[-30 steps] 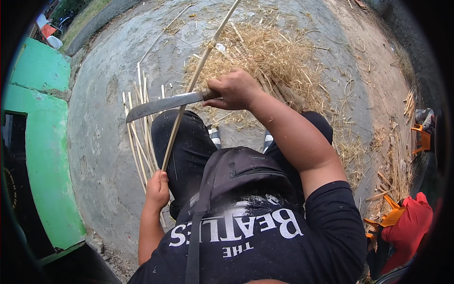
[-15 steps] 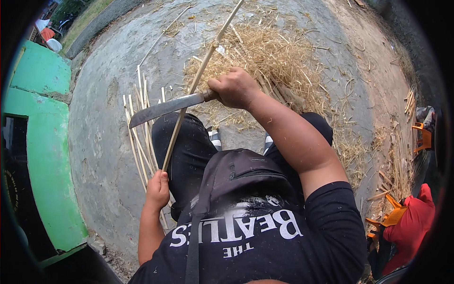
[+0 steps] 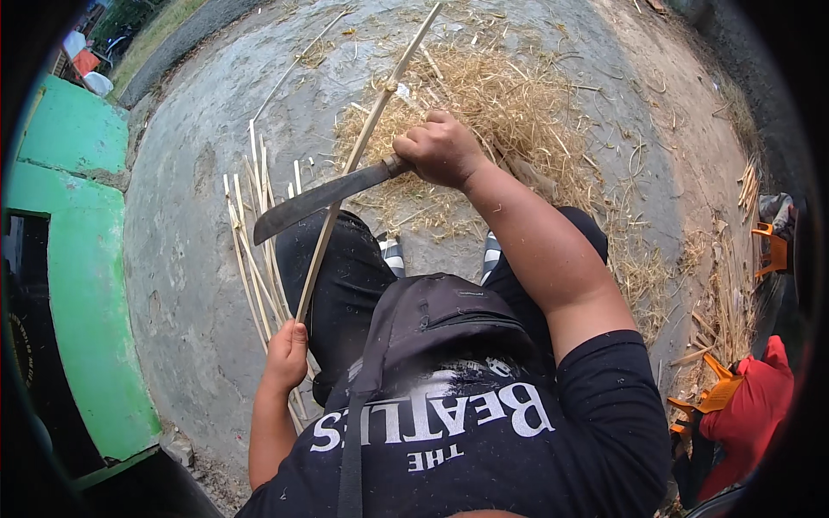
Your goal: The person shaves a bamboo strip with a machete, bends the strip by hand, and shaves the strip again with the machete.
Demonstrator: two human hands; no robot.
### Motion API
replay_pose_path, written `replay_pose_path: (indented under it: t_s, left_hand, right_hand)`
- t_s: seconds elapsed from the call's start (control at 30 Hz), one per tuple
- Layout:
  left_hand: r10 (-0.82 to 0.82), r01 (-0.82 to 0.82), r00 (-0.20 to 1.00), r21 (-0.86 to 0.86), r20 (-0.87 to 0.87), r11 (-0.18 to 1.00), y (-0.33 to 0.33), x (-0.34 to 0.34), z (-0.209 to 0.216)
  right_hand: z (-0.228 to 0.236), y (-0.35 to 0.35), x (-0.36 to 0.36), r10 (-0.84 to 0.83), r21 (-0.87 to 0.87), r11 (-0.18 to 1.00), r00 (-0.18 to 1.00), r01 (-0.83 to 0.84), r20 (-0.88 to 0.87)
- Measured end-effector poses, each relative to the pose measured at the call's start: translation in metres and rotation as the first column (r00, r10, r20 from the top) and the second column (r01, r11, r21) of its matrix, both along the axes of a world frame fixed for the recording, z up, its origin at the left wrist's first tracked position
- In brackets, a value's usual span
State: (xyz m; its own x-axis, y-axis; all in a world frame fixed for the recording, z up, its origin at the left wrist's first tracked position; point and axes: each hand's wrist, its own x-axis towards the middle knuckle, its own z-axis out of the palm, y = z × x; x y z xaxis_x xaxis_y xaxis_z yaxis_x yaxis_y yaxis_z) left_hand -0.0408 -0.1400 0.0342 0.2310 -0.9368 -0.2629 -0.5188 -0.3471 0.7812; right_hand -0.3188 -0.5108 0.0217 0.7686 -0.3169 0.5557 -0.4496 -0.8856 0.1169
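My left hand [image 3: 286, 356] is closed round the lower end of a long bamboo strip [image 3: 369, 131]. From there the strip slants up and away to the right, over my left thigh, with a node near its upper part. My right hand [image 3: 442, 148] grips the wooden handle of a machete [image 3: 302, 205]. Its broad blade points left and crosses the strip above my left knee, at or very near its surface. Several pale bamboo strips [image 3: 256, 216] lie in a loose bundle left of my left leg, their lower ends partly hidden by my left hand.
Beyond my feet a heap of bamboo shavings [image 3: 518, 104] spreads over the concrete ground [image 3: 186, 224]. A green wall [image 3: 86, 285] stands at the left. On the right are more split strips [image 3: 734, 298], an orange chair [image 3: 718, 393] and a person in red [image 3: 756, 414].
The machete and my right hand have shifted a little to the right, the hand slightly farther away. My left hand and the bamboo strip have come slightly nearer to me.
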Motion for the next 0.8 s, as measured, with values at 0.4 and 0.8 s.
replay_pose_path:
  t_s: [0.4, 0.8]
  left_hand:
    - [0.042, -0.047, 0.998, 0.132, 0.047, 0.990, 0.026, 0.005, 0.004]
    - [0.021, -0.020, 0.969, -0.008, 0.246, 1.000, 0.017, -0.013, 0.000]
  right_hand:
    - [-0.002, -0.042, -0.042, -0.719, 0.783, 0.435, 0.695, 0.445, 0.005]
    - [0.006, -0.007, -0.010, -0.207, 0.220, 0.954, 0.978, 0.202, -0.002]
